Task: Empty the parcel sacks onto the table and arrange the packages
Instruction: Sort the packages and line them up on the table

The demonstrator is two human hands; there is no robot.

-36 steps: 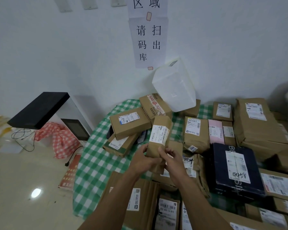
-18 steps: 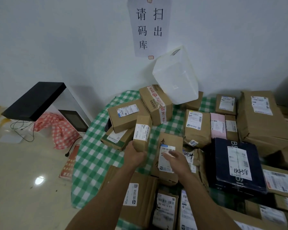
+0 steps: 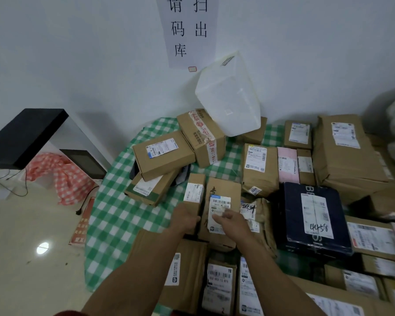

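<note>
The left hand [image 3: 187,221] is clamped round the near end of a narrow box [image 3: 194,190], thumb on its right edge, white label facing up. The box lies lengthwise on the table [image 3: 114,215], on the green-checked cloth. The right hand [image 3: 232,222] is just beside it, fingers loose and gripping nothing, over the white label of a brown parcel [image 3: 222,192]; it is blurred, so contact cannot be made out.

It's tight in there! The narrow box sits squeezed in, the brown parcel touching it on the right. On its left are a flat box with a green edge [image 3: 146,190] and a second flat box [image 3: 163,156] lying on top of it. Just beyond, a box bound in red-printed tape [image 3: 202,137] sits tilted, with a translucent plastic tub [image 3: 228,99] tipped on its corner against the wall behind it.

Right of the hands lie a crumpled paper-wrapped parcel [image 3: 258,172], a pink packet [image 3: 287,165] and a dark navy box [image 3: 315,220] with "4458" handwritten on its label. A big brown parcel [image 3: 347,153] fills the far right. More labelled packages [image 3: 219,286] crowd the near edge under the forearms.

Off the table to the left are a black-topped white stand [image 3: 25,133] and a red-checked cloth [image 3: 59,176]. A paper sign [image 3: 188,30] hangs on the wall above.
</note>
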